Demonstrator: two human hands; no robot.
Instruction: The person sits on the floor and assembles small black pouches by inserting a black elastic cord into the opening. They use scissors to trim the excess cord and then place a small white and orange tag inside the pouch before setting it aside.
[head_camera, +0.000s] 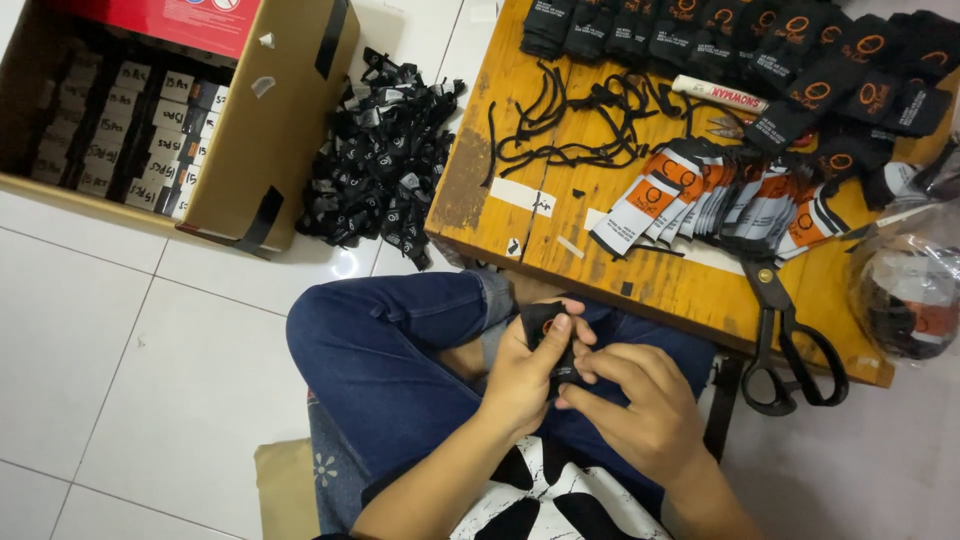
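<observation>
Closest up is the person's lap, and both hands meet there over blue jeans (390, 350). The left hand (525, 375) is wrapped around a small black fabric tag (548, 325), thumb pressed on its top, while the right hand (640, 395) pinches at the tag's lower end with curled fingers. So both are closed on that one piece, just in front of the wooden table (480, 170). On the table edge sit big black scissors (790, 350), then a fanned row of orange and white labels (720, 195), loose black cords (570, 125) and stacks of black tags along the back. Off to the left, a heap of black tags (385, 160) lies on the white tile floor next to an open cardboard box (270, 130).
</observation>
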